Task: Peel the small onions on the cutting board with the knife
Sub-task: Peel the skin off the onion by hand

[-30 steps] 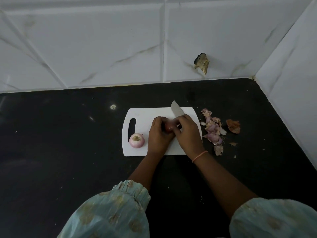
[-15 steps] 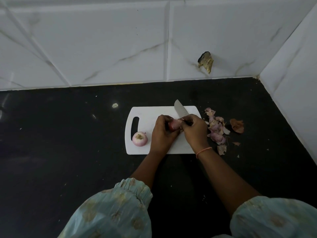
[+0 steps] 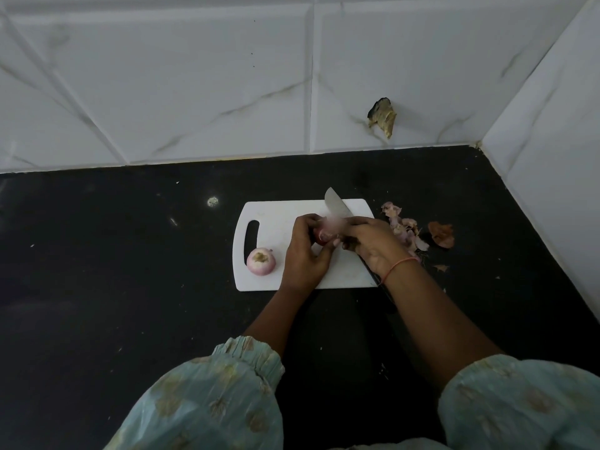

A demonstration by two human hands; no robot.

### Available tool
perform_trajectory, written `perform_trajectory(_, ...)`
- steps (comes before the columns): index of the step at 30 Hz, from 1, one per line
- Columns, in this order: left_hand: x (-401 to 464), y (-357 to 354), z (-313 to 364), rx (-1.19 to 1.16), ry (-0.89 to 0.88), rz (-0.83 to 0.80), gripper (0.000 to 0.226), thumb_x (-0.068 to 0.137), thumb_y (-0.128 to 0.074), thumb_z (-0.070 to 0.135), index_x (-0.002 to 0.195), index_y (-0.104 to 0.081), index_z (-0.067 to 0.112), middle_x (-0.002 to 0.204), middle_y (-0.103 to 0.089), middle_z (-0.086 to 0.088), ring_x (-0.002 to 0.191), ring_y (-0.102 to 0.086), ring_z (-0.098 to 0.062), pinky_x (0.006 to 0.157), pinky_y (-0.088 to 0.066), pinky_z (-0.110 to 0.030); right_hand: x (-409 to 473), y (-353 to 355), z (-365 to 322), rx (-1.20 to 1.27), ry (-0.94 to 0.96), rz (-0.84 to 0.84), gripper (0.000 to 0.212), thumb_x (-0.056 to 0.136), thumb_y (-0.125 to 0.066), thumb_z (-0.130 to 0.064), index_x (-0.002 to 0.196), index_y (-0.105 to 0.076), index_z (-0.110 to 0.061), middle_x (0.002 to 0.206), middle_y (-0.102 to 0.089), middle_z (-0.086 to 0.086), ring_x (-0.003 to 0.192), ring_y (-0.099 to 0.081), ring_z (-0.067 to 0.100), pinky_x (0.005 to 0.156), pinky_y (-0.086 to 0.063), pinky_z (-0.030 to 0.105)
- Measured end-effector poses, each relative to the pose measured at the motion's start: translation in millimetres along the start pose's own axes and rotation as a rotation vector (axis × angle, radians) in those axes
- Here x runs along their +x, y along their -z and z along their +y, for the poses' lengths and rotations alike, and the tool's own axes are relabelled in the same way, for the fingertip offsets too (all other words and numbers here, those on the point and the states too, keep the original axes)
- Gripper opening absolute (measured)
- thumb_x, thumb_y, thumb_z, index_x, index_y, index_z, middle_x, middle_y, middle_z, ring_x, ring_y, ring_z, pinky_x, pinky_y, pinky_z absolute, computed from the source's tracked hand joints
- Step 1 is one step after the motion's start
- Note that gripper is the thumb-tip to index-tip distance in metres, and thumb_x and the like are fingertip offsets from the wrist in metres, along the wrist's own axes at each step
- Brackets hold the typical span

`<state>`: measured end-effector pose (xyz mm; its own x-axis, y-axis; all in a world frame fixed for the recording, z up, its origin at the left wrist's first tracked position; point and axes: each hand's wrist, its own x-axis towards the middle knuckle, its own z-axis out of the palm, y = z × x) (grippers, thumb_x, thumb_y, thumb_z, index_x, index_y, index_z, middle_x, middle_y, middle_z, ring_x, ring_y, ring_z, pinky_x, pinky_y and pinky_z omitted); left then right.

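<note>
A white cutting board lies on the black counter. My left hand grips a small reddish onion above the board's middle. My right hand holds the knife by its dark handle, blade pointing away and up-left, and a pale flap of skin is lifted off the onion against the blade. A second small onion, peeled and pinkish with its cut end up, sits on the board's front left, beside the handle slot.
A heap of pink onion skins and a brown skin piece lie on the counter just right of the board. White tiled walls close the back and the right side. A chipped hole marks the back wall.
My right hand has drawn to the right with the knife, pulling a flap of skin away from the onion in my left hand. The view has shifted slightly.
</note>
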<state>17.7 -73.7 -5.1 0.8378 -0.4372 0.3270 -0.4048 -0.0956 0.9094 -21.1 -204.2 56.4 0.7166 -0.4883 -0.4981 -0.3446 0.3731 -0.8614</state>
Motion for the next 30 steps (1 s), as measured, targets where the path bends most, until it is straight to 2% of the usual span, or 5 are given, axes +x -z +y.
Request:
perform_trajectory(11, -3, 1, 6, -0.015, -0.058, 0.060, 0.046, 0.093, -0.065, 0.009, 0.124, -0.038, 0.030, 0.122, -0.050, -0.005, 0.111, -0.058, -0.020, 0.093, -0.054, -0.039, 0, -7, -6, 0.179, -0.095, 0.059, 0.020, 0.097, -0.055, -0.008, 0.081, -0.065, -0.004, 0.075, -0.067, 0.007, 0.064, -0.056, 0.012, 0.059, -0.054, 0.022)
perform_trajectory(16, -3, 1, 2, -0.068, 0.006, 0.054, 0.044, 0.093, -0.066, 0.012, 0.128, -0.040, 0.019, 0.126, -0.049, -0.003, 0.118, -0.056, -0.019, 0.095, -0.053, -0.034, 4, 30, -20, -0.371, 0.304, 0.441, 0.008, 0.089, -0.067, -0.014, 0.088, -0.074, -0.011, 0.082, -0.075, 0.000, 0.069, -0.066, 0.007, 0.063, -0.053, 0.023)
perform_trajectory(23, 5, 4, 1, 0.021, 0.039, 0.005, 0.035, 0.094, -0.066, 0.014, 0.127, -0.056, 0.008, 0.124, -0.050, -0.006, 0.109, -0.050, 0.006, 0.085, -0.043, -0.007, -7, 71, -15, -0.865, 0.439, 0.564, 0.024, 0.097, -0.047, -0.002, 0.110, -0.067, 0.002, 0.110, -0.060, 0.015, 0.092, -0.058, 0.022, 0.062, -0.039, 0.008)
perform_trajectory(26, 5, 3, 0, 0.048, 0.066, -0.012, 0.035, 0.092, -0.070, 0.024, 0.124, -0.058, 0.017, 0.120, -0.056, 0.005, 0.107, -0.054, -0.001, 0.084, -0.046, -0.010, -5, 78, -9, -0.999, 0.561, 0.592, 0.022, 0.096, -0.051, -0.006, 0.109, -0.067, 0.003, 0.118, -0.058, 0.020, 0.108, -0.056, 0.032, 0.091, -0.048, 0.034)
perform_trajectory(30, 5, 3, -1, 0.092, 0.119, -0.021, 0.039, 0.084, -0.078, 0.029, 0.119, -0.060, 0.029, 0.114, -0.062, 0.014, 0.101, -0.055, -0.005, 0.076, -0.046, -0.011, -24, 63, -7, -0.901, 0.760, 0.535, 0.011, 0.085, -0.068, -0.004, 0.094, -0.062, -0.008, 0.105, -0.059, 0.009, 0.096, -0.059, 0.023, 0.081, -0.054, 0.037)
